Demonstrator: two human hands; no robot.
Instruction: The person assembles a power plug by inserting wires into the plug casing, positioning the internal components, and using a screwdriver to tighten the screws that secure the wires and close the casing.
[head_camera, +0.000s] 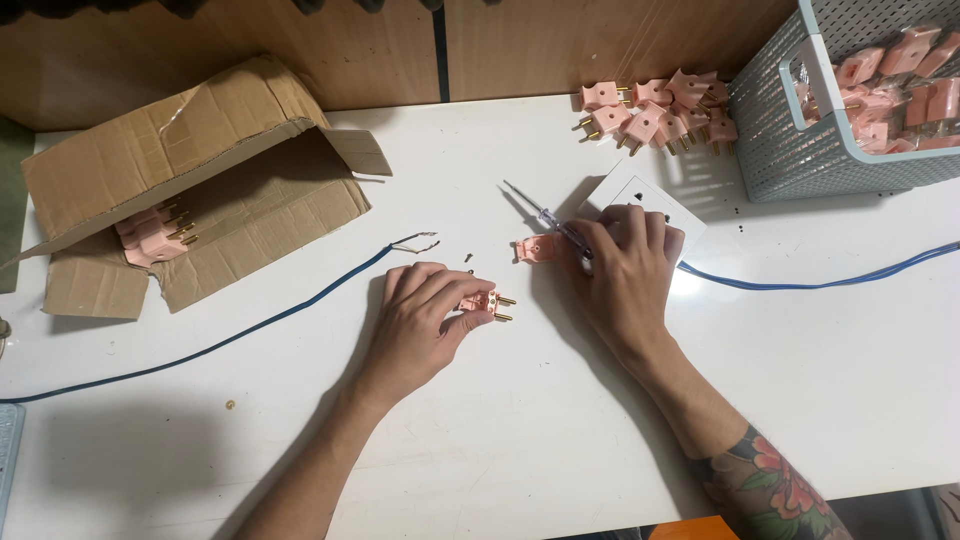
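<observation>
Left hand (425, 315) at centre frame pinches a pink plug half (487, 303) against the white counter (520, 430), brass pins pointing right. Right hand (625, 265) just right of it grips a screwdriver (548, 218), tip angled to the upper left, fingers also touching a second pink plug piece (538, 249). A tiny screw (470, 257) lies just above the left hand, beside the stripped end of the blue cable (300, 300). Best handled, I'd say, by keeping that half pinned flat and the loose screw well clear of the sleeve. More plugs (655, 115) heap at upper right beside the grey basket (790, 150)
</observation>
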